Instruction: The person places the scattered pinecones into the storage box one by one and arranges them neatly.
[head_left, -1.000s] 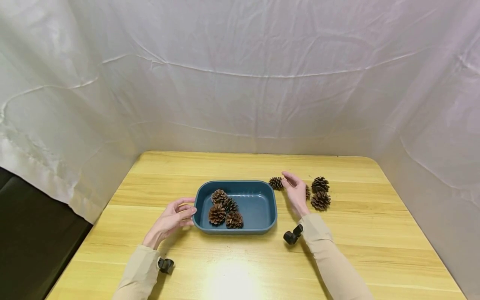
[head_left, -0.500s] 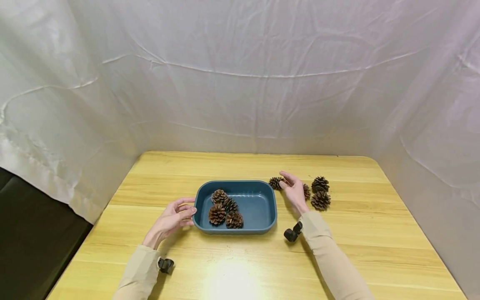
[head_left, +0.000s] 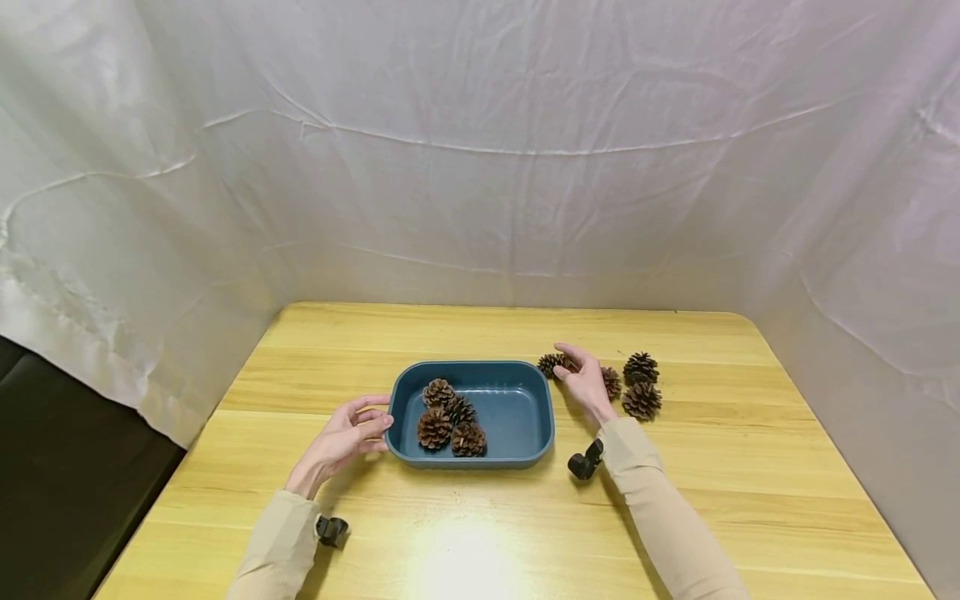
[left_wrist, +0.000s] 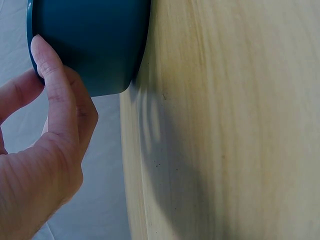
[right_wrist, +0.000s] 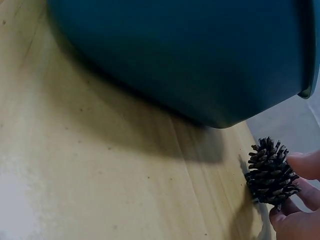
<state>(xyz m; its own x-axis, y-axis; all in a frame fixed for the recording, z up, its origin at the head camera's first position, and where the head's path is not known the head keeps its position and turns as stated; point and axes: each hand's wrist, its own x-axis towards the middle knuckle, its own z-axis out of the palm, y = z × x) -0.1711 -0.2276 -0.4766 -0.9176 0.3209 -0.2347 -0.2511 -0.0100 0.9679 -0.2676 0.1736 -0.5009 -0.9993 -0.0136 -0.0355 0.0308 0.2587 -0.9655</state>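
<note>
My left hand (head_left: pixel 347 435) holds the left rim of a blue rectangular tub (head_left: pixel 543 450); in the left wrist view its thumb and fingers pinch the tub's edge. Several brown pine cones (head_left: pixel 434 427) lie together in the tub's left half. Just beyond its right back corner stands a dark pine cone (head_left: pixel 550 364) on the table. Beside that cone is my right hand (head_left: pixel 588 383), thumb and fingers spread apart. In the right wrist view the fingertips are right at the near side of the dark pine cone (right_wrist: pixel 272 172).
Right of my right hand, a brown pine cone (head_left: pixel 611 382) is partly covered by it. Two more pine cones, one dark (head_left: pixel 641 368) and one browner (head_left: pixel 642 402), lie farther right. Pale curtains (head_left: pixel 510 225) hang around the wooden table (head_left: pixel 735 467). Black cameras sit on both wrists.
My right hand has shifted slightly left toward the dark pine cone, its thumb and finger parting wider. More of the brown cone behind it shows. The left hand and tub have stayed still.
</note>
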